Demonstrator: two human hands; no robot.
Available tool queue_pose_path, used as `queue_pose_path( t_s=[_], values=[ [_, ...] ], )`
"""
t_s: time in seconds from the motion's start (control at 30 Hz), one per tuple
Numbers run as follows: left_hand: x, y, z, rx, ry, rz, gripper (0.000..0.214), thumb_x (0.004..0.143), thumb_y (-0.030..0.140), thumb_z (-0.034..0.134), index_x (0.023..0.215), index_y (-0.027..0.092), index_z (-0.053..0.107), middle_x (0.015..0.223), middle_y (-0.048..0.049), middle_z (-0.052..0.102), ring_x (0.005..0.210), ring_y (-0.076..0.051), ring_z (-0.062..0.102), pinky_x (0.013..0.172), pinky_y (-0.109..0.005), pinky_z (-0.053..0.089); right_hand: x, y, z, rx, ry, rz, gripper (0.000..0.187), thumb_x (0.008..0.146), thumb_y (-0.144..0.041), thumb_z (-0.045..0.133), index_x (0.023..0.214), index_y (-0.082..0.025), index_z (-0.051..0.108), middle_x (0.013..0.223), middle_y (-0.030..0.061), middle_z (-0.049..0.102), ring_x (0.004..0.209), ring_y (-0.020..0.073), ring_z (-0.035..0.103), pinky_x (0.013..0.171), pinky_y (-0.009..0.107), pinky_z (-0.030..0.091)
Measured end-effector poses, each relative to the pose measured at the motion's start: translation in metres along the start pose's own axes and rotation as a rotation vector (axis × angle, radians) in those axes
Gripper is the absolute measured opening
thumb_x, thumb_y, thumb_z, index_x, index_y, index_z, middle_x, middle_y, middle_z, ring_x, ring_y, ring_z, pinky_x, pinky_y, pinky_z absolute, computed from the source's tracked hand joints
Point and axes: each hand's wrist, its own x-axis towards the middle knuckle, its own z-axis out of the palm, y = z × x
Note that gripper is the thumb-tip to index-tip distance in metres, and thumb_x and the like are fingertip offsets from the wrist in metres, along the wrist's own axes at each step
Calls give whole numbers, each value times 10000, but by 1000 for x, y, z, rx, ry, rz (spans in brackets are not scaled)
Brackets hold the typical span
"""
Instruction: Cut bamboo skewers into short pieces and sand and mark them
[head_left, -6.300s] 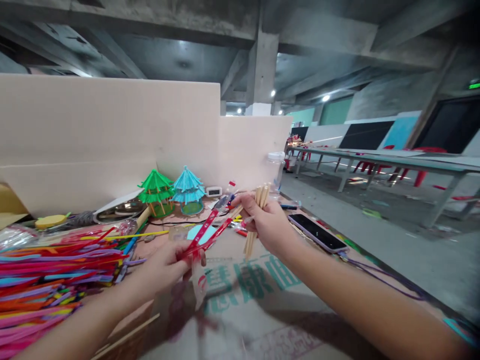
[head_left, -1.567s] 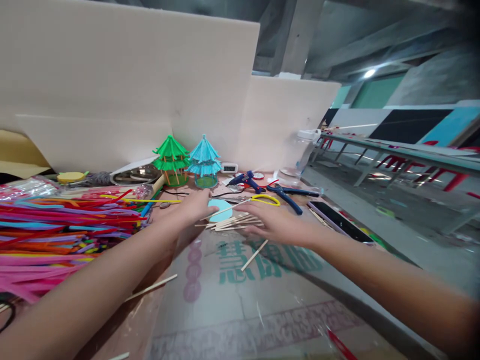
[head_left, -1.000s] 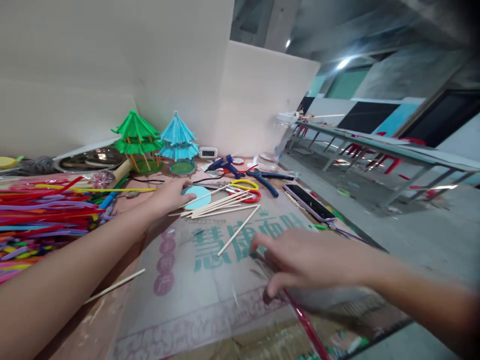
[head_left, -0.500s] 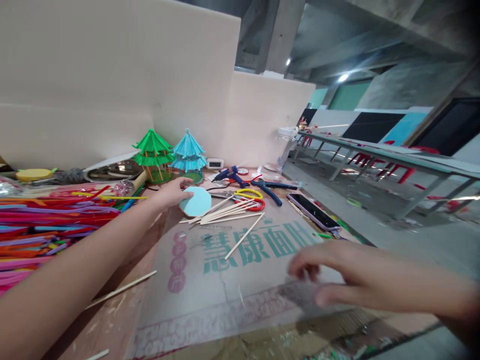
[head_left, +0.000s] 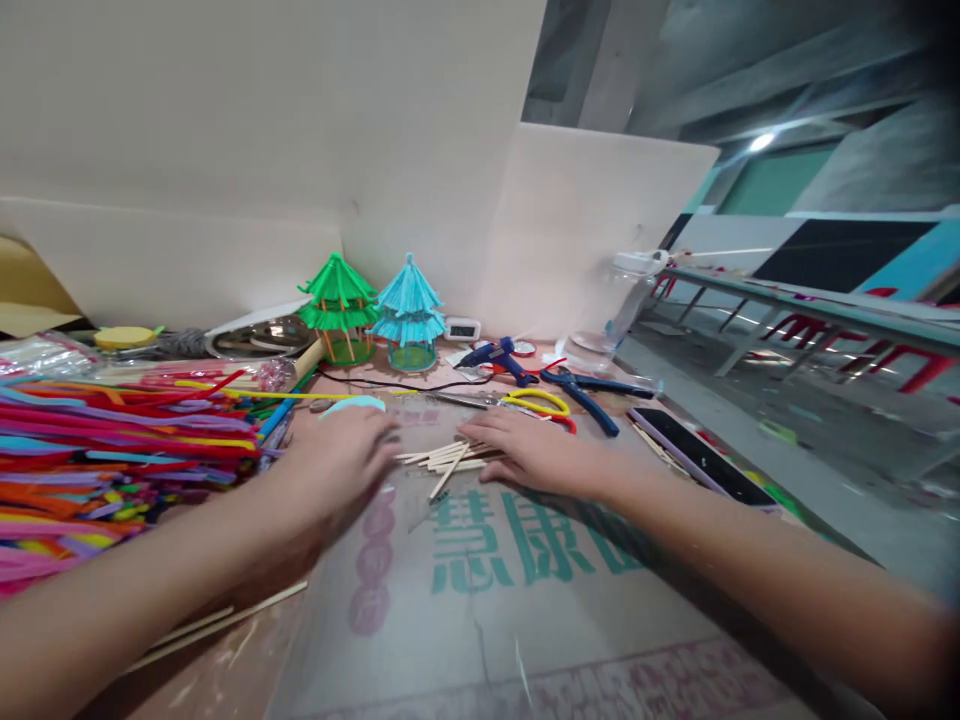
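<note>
My left hand [head_left: 337, 470] hovers palm down over the table, blurred by motion, with the rim of a light blue disc [head_left: 352, 403] showing just above its knuckles; it seems to hold the disc. My right hand [head_left: 525, 455] lies flat with fingers stretched out on a small heap of thin wooden sticks [head_left: 446, 458]. The sticks lie between the two hands, at the top edge of a cardboard sheet with green printed characters [head_left: 487, 570].
A big pile of coloured pipe cleaners [head_left: 112, 450] fills the left. Behind stand a green paper pagoda [head_left: 337, 305] and a blue one [head_left: 409, 310], a glue gun [head_left: 499, 358], blue pliers [head_left: 585, 390], a yellow loop [head_left: 536, 400] and a phone [head_left: 701, 455]. Beige boards wall the back.
My right hand came back from the table's near right edge and now rests on the sticks. My left hand drew the blue disc nearer. The sticks are bunched closer together.
</note>
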Motion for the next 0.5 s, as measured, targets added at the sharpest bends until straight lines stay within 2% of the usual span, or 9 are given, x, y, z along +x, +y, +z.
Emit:
queue_pose_path(
  t_s=[0.07, 0.17, 0.27, 0.33, 0.43, 0.5],
  values=[
    [-7, 23, 6, -19, -49, 62, 348, 947, 498, 541, 1125, 239, 693, 1125, -84, 712, 1083, -290, 625, 933, -422, 483, 7, 2, 11, -48, 70, -11, 399, 976, -335, 602, 1331, -153, 615, 1240, 169, 664, 1131, 271, 621, 978, 424, 491],
    [-9, 39, 14, -13, -47, 108, 455, 923, 575, 574, 1195, 220, 658, 1180, -102, 677, 1132, -314, 582, 936, -454, 472, 12, 1, 22, -123, 143, -14, 290, 976, -228, 576, 1240, -146, 661, 1057, 141, 679, 949, 243, 627, 822, 364, 501],
    [-4, 37, 21, -4, -16, 124, 356, 976, 456, 537, 1223, 224, 645, 1135, -94, 673, 1085, -307, 589, 915, -466, 467, 15, -4, 24, -136, 133, -13, 242, 974, -168, 546, 1161, -153, 698, 908, 90, 653, 819, 211, 596, 708, 315, 456],
    [-1, 31, 23, -9, -13, 132, 275, 1009, 351, 487, 1164, 224, 675, 1060, -84, 678, 1016, -285, 608, 871, -441, 475, 19, -9, 23, -122, 102, 6, 209, 978, -174, 547, 1093, -157, 720, 864, 70, 636, 774, 197, 582, 664, 301, 430],
    [1, 21, 22, -18, -22, 129, 256, 1013, 290, 470, 1056, 220, 711, 970, -72, 679, 928, -262, 624, 789, -400, 481, 28, -18, 22, -93, 89, 60, 182, 978, -192, 567, 1066, -149, 721, 881, 71, 642, 793, 197, 597, 666, 296, 436],
    [0, 16, 21, -25, -20, 131, 260, 1012, 278, 463, 1073, 221, 710, 962, -70, 686, 923, -258, 630, 785, -395, 485, 31, -24, 24, -70, 127, 72, 212, 976, -224, 588, 1139, -137, 691, 929, 86, 657, 852, 215, 615, 714, 311, 467]
  ],
)
